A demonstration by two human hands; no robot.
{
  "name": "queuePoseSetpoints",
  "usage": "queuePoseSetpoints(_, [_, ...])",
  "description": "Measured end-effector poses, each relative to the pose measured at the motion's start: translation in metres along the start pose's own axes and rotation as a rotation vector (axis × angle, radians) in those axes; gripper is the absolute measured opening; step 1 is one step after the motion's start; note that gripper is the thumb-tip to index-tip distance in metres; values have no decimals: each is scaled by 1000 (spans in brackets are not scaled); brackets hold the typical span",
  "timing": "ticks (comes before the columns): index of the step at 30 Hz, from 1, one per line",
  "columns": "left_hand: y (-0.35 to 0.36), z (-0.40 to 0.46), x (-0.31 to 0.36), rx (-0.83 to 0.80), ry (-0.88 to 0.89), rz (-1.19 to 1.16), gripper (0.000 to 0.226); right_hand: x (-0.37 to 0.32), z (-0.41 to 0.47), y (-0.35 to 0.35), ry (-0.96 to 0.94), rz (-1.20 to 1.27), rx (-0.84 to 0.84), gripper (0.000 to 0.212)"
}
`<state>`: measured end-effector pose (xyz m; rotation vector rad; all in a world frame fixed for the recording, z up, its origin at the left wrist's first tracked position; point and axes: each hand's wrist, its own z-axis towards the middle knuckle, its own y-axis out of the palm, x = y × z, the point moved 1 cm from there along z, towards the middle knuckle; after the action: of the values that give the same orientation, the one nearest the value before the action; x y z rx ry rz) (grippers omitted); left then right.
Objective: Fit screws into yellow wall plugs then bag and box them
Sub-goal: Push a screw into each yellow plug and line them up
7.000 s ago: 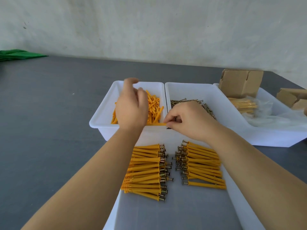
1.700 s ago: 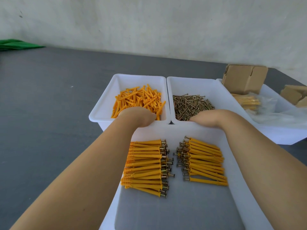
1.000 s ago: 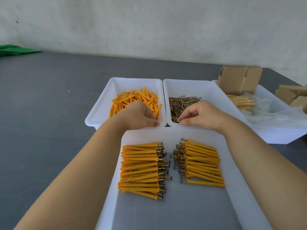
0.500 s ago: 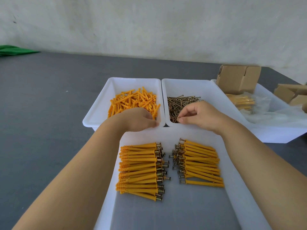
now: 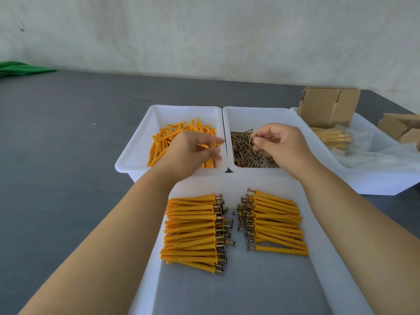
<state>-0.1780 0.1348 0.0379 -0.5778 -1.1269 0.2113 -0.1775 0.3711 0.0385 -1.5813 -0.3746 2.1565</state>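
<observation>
The left hand (image 5: 193, 148) hovers over the near right corner of the plug bin (image 5: 136, 153), its fingers loosely bent and blurred; whether it holds a plug cannot be told. The right hand (image 5: 280, 145) hangs above the screw bin (image 5: 261, 114), with curled fingertips close to the thumb over the pile; a screw between them cannot be made out. Loose yellow wall plugs (image 5: 172, 135) lie heaped in the left bin, and loose brass-coloured screws (image 5: 243, 151) fill the bin touching it on the right.

Nearer the viewer, a large white tray (image 5: 238, 292) abuts both bins. It carries two rows of fitted plugs: a left row (image 5: 191, 230) with screw heads pointing right, and a right row (image 5: 277, 221) with screw heads pointing left, so the heads face across a narrow gap.

At far right, another white bin (image 5: 375, 180) holds clear plastic bags (image 5: 363, 153), a bagged bundle of plugs (image 5: 331, 137) and an open cardboard box (image 5: 327, 105). More cardboard (image 5: 400, 128) lies at the right edge. All stand on a dark grey worktop (image 5: 56, 167), with green cloth (image 5: 20, 68) at its far left against a pale wall (image 5: 204, 35).
</observation>
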Motion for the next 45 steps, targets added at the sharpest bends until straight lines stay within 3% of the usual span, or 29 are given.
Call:
queuePoseSetpoints(4, [5,3,16,230,142,120,38,-11,-4,1,-58,108,103,28])
queuePoseSetpoints(10, [16,-2,22,109,99,-54,27,-30,-9,6,-18,458,195,10])
queuePoseSetpoints(14, [20,-3,23,105,68,-139,13,-34,-12,8,2,496,249,9])
queuePoseSetpoints(19, [17,-2,20,129,41,-142,13,-38,-12,9,5,545,267,10])
queuePoseSetpoints(25, [19,-3,19,126,22,-176,22,-37,-14,15,-12,451,166,11])
queuePoseSetpoints(29, [15,-3,21,131,52,-178,31,-34,-14,11,-123,151,85,7])
queuePoseSetpoints(33, [19,-4,21,87,165,-2,36,-36,-19,26,-235,-145,-101,14])
queuePoseSetpoints(38, [18,-7,23,-10,187,80,45,-39,-17,21,-134,-205,-239,6])
queuePoseSetpoints(42, [18,-11,26,-65,161,-61,29,-40,-18,14,-68,-235,-361,7])
queuePoseSetpoints(45, [16,-10,27,24,160,-92,15,-41,-20,17,-61,-324,-417,6])
